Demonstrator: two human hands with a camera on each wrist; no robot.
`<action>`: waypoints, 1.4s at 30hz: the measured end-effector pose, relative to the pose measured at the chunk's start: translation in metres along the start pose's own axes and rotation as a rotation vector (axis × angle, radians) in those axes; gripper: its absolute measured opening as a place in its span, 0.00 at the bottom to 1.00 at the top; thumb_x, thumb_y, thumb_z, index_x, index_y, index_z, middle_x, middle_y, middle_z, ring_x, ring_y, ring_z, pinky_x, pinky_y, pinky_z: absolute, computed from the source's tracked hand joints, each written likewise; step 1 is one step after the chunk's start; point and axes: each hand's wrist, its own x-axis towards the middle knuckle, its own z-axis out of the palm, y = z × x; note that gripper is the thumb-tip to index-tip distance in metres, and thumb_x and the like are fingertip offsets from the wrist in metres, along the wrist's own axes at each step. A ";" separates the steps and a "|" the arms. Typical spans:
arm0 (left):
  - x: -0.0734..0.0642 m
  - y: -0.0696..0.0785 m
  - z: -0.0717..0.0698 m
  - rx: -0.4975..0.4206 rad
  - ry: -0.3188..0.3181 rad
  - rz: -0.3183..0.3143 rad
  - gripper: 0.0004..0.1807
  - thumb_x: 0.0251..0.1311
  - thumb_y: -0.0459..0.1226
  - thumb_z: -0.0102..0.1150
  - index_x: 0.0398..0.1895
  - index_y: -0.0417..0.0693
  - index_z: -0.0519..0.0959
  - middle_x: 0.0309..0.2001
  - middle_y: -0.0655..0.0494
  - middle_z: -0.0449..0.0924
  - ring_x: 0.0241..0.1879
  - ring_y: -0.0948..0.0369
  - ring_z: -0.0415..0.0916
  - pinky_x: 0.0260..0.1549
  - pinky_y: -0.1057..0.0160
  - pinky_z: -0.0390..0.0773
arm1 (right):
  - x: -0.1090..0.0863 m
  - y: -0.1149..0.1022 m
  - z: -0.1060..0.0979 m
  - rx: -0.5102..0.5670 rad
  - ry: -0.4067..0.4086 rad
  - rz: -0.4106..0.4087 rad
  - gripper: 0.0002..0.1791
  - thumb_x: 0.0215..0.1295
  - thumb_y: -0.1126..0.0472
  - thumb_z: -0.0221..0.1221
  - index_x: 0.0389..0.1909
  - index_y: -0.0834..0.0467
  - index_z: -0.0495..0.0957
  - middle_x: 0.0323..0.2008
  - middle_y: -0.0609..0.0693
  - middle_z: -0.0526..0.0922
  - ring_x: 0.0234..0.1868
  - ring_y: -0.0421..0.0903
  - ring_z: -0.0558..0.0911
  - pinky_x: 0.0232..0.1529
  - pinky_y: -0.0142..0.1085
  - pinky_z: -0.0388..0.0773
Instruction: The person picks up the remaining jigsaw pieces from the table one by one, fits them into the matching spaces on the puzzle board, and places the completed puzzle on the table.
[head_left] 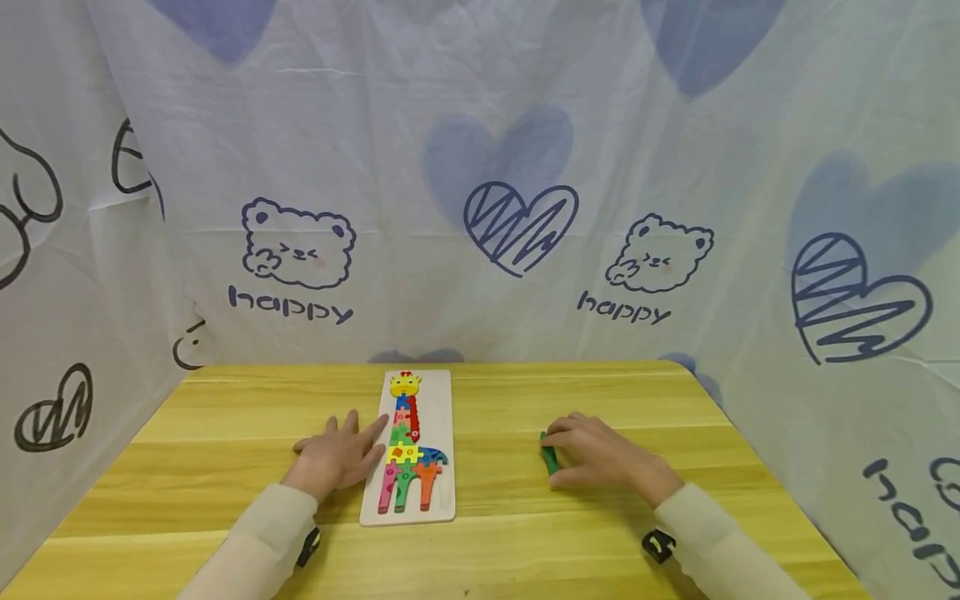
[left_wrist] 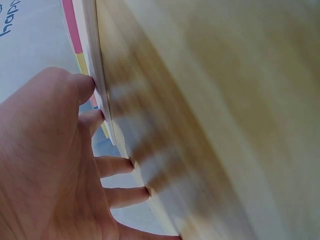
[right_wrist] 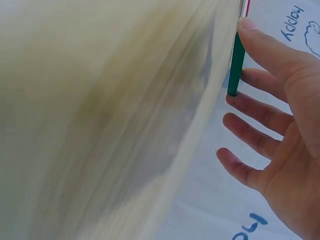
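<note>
A white puzzle board [head_left: 438, 404] lies left of the table's middle, bearing a giraffe of coloured interlocking pieces [head_left: 405, 454]. A pale leg-shaped mark shows at the board's lower right. My left hand [head_left: 337, 457] lies at the board's left edge with its fingers spread. In the left wrist view, its thumb and index finger [left_wrist: 92, 119] meet the board's side, while the other fingertips touch the table. Right of the board, my right hand [head_left: 596, 452] pinches a slim green puzzle piece [right_wrist: 236, 70] between thumb and fingers, low over the table. The ring and little fingers stay off the piece.
The wooden table [head_left: 495, 550] has light yellow grain. White cloth [head_left: 405, 108] printed with hearts, bears and "happy" hangs behind it and on both sides. Dark wrist cameras [head_left: 659, 546] sit under the pale sleeves [head_left: 723, 542].
</note>
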 end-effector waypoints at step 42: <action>-0.001 -0.001 0.001 -0.003 0.003 0.002 0.33 0.78 0.57 0.39 0.82 0.63 0.56 0.80 0.32 0.54 0.75 0.25 0.54 0.50 0.12 0.65 | 0.073 -0.095 0.013 -0.079 -0.057 -0.072 0.32 0.63 0.35 0.67 0.63 0.49 0.82 0.62 0.47 0.82 0.60 0.45 0.77 0.59 0.43 0.77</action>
